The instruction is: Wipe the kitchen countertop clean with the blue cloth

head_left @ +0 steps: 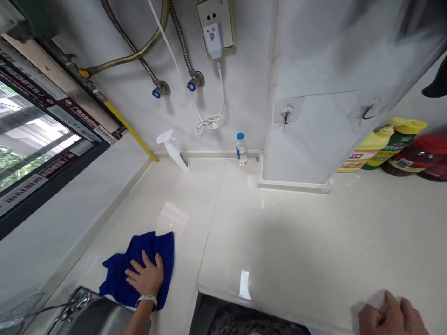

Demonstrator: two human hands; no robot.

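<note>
My left hand [146,275] lies flat, fingers spread, on top of a blue cloth [139,266] on the cream countertop [279,242] at the lower left. My right hand [393,316] rests on the countertop at the lower right edge of view, fingers curled under, with nothing visible in it. A white spray bottle [174,152] lies tilted against the back wall. A small water bottle with a blue cap [240,149] stands upright at the back, right of the spray bottle.
A window [31,139] runs along the left. Hoses, valves and a wall socket [214,23] with a white cord hang on the back wall. A tiled column [314,116] with hooks juts out at right, oil and sauce bottles [394,144] beside it. A metal pot [91,316] sits bottom left.
</note>
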